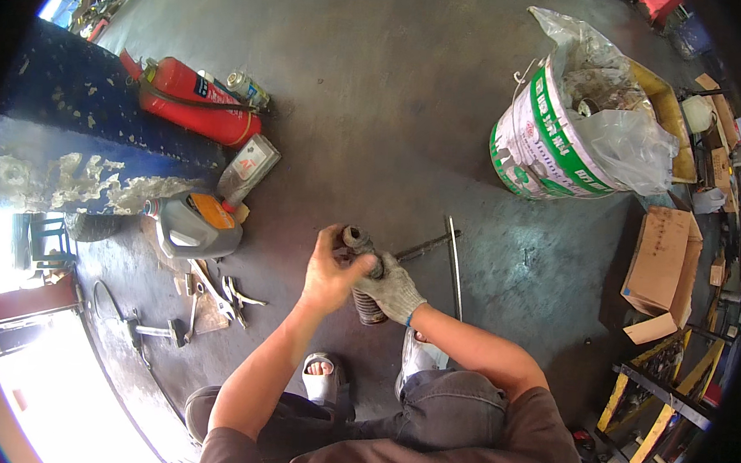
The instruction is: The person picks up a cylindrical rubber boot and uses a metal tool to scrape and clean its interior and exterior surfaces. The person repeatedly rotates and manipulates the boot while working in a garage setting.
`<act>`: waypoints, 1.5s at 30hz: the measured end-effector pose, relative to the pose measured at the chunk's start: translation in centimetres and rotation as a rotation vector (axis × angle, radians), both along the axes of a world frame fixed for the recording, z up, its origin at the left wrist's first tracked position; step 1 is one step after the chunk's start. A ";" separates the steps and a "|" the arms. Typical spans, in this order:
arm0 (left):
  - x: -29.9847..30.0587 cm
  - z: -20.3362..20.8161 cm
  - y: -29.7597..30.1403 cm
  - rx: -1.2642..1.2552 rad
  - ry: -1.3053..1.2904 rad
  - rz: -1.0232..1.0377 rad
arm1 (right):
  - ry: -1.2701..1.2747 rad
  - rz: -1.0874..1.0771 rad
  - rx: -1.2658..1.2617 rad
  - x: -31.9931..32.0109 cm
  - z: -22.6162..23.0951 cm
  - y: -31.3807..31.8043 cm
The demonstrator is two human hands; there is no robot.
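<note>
I crouch with both hands in front of me on a dark, greasy mechanical part. It has a round, ring-like upper end [356,236] and a ribbed lower section [370,309]. My left hand [331,273], bare, curls its fingers around the upper end, thumb laid across it. In a grey knit glove, my right hand [394,290] grips the middle of the part. Just beyond the glove, a dark rod [428,245] slants away; whether it joins the part I cannot tell. Beside it a thin silver rod [455,269] lies on the floor.
To the left are a red fire extinguisher [197,101], a grey oil jug [195,225], pliers [240,293], an adjustable wrench [213,292] and a hammer [160,332] by a blue pillar [68,90]. Rightward stand a white-green bucket [538,144], a cardboard box [658,259] and a yellow-black stand [663,398].
</note>
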State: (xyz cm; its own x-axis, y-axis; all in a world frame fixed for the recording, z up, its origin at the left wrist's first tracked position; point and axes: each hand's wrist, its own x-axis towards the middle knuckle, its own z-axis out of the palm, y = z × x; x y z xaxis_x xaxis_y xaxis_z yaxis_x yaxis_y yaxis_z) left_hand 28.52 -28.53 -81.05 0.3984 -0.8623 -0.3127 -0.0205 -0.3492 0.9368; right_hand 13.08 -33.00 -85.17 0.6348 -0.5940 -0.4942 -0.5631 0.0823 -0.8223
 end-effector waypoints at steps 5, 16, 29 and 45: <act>0.8 -0.6 0.3 0.030 -0.067 0.017 | 0.126 0.129 -0.202 -0.1 0.9 0.7; 3.5 0.0 -1.5 -0.022 0.285 0.151 | 0.020 0.062 -0.016 0.1 1.9 -1.9; -1.5 -1.0 -0.8 0.035 -0.043 0.061 | -0.043 -0.091 -0.208 -0.8 4.1 -2.4; -0.1 1.6 -1.0 -0.076 0.016 -0.005 | -0.155 -0.043 -0.284 -1.5 4.5 -1.9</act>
State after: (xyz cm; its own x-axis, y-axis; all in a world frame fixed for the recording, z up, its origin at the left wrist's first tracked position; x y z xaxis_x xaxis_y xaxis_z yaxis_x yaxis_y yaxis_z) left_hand 28.38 -29.51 -79.47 0.3897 -0.8857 -0.2524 -0.0069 -0.2769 0.9609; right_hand 11.55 -34.89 -80.65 0.6610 -0.7219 -0.2047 -0.4306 -0.1415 -0.8914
